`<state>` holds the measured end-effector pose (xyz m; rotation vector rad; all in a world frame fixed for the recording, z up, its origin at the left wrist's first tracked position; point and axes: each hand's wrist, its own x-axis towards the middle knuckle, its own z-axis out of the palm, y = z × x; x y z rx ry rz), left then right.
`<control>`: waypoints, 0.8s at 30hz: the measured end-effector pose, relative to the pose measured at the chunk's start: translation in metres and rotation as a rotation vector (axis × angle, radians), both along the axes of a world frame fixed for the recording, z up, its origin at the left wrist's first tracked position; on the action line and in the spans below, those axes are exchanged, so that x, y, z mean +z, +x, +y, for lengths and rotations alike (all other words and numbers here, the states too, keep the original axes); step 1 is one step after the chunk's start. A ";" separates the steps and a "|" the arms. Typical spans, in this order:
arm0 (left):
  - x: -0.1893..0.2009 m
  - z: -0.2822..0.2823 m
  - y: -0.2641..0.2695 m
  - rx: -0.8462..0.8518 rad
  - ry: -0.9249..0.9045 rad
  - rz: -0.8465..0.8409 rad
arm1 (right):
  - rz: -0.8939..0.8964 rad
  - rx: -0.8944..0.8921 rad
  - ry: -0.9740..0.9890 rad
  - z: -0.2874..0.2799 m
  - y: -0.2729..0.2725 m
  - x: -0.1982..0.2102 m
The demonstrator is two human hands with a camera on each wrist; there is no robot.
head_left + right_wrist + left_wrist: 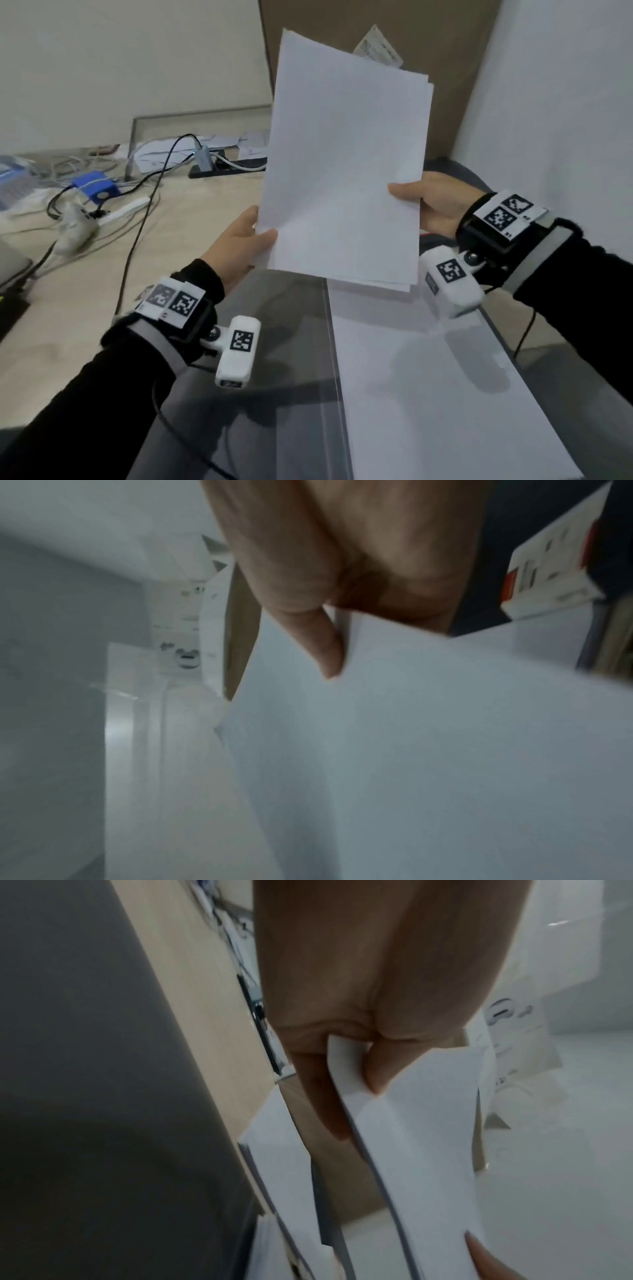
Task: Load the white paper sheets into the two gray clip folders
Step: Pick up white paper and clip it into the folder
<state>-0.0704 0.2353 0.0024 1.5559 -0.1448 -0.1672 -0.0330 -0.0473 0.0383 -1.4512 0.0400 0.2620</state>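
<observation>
I hold a stack of white paper sheets (346, 164) upright above an open gray clip folder (284, 342) on the desk. My left hand (250, 236) pinches the stack's lower left edge, thumb on the front. My right hand (421, 202) pinches the right edge, thumb on top. More white sheets (428, 394) lie on the folder's right half, under the stack. In the left wrist view the thumb and fingers (325, 1096) clamp the paper stack (411, 1137). In the right wrist view the thumb (325, 647) presses on the paper (428, 737). A second folder cannot be made out.
Cables (144, 212), a blue box (94, 186), a white power strip (102, 216) and a black strip with an adapter (219, 164) clutter the wooden desk (68, 308) at the left and back. A brown board (445, 68) leans behind the stack. A wall (565, 120) stands at the right.
</observation>
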 end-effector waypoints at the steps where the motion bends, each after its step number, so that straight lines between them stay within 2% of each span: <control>1: 0.002 0.007 -0.008 -0.023 0.034 0.011 | -0.037 -0.003 0.023 0.008 -0.007 0.002; 4: 0.015 0.023 -0.023 -0.007 0.114 -0.031 | -0.149 -0.039 0.050 0.034 -0.025 0.004; 8: 0.028 0.035 -0.032 0.167 -0.070 -0.089 | -0.259 -0.039 0.040 0.071 -0.050 -0.001; 14: -0.015 0.050 -0.046 0.241 -0.114 0.140 | -0.168 -0.001 -0.005 0.109 -0.078 -0.038; 17: -0.020 0.049 -0.049 0.287 -0.117 0.162 | -0.190 0.007 -0.105 0.118 -0.082 -0.043; 21: -0.020 0.050 -0.048 0.304 -0.113 0.174 | -0.147 -0.036 -0.061 0.119 -0.081 -0.041; 24: -0.023 0.047 -0.048 0.330 -0.087 0.169 | -0.176 -0.074 -0.125 0.117 -0.080 -0.042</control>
